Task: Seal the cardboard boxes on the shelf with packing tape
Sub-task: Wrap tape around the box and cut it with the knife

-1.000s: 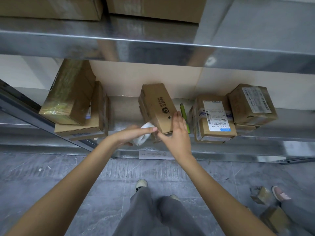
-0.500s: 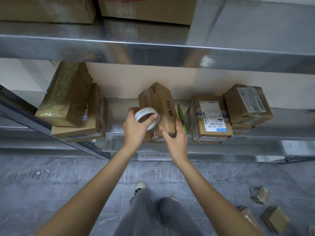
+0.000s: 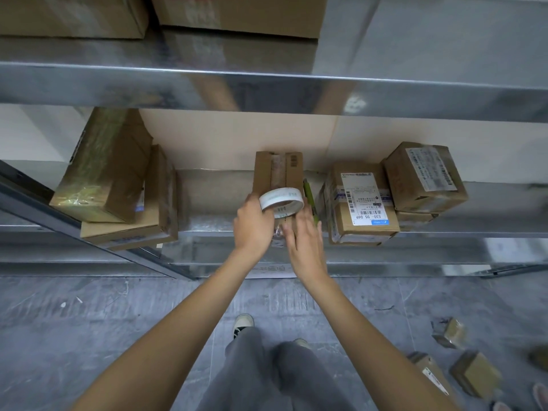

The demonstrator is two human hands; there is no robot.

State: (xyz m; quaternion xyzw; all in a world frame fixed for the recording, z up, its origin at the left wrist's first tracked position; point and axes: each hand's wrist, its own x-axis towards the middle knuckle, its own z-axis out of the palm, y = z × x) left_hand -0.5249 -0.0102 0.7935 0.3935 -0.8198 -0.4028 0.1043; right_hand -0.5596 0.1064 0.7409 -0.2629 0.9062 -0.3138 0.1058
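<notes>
Left hand [image 3: 253, 225] grip: fingers curled round the tape roll [image 3: 281, 202], holding it over the near end of the narrow box [image 3: 278, 173]. Clear tape runs from the roll down toward the box's front end, where it looks crumpled and shiny. Right hand [image 3: 305, 241] grip: fingers spread and mostly straight, pressing on the box's front end just below the roll; can't tell exactly how much of the tape is under the fingertips. Narrow box sits at centre on the lower metal shelf [image 3: 213, 223], long axis toward 12 o'clock, with a tape strip along its top seam. Green pen-like thing [image 3: 310, 200] lies just beside the box at 3 o'clock, partly behind my right hand. Further at 3 o'clock: labelled box [image 3: 360, 200] with a white barcode sticker, and touching it, two stacked boxes [image 3: 424, 179], top one also labelled. At 9 o'clock, well apart: a taped box [image 3: 100, 167] tilted on top of a flatter box [image 3: 148, 221], which overhangs the shelf edge. Upper shelf [image 3: 267, 84] at 12 o'clock carries large cartons [image 3: 237, 13]. At 6 o'clock: my grey trousers, shoes, grey floor [image 3: 89, 321]. Small boxes [image 3: 474, 372] lie on the floor at 4 o'clock.
</notes>
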